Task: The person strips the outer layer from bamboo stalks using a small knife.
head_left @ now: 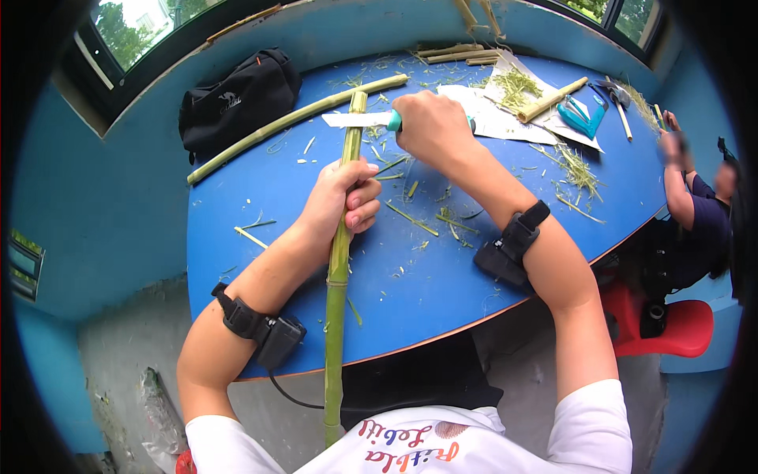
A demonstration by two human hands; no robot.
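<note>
The left hand (344, 197) was clamped around a green bamboo stalk (339, 268), fingers wrapped over it from the left, thumb side hidden. The stalk ran from the person's chest at 6 o'clock up across the blue table (237, 197) toward 12 o'clock, its far end near the middle of the tabletop. The right hand (430, 126) was closed tight on a knife (359, 119) with a teal handle; the pale blade pointed toward 9 o'clock and lay across the stalk's top end, touching it. Both wrists carried black strapped devices (264, 328). A second, longer bamboo pole (292, 122) lay on the table at 11 o'clock of the left hand, slanting from the bag side up to the knife. A black bag (237, 99) sat at the table's 10 o'clock edge. Green shavings (442, 217) were scattered at 3 o'clock of the left hand. White paper (489, 118) with a short bamboo piece (553, 99) and teal pliers (583, 117) lay at 2 o'clock. Another person (699, 213) sat at the table's 3 o'clock edge on a red chair (683, 328).
</note>
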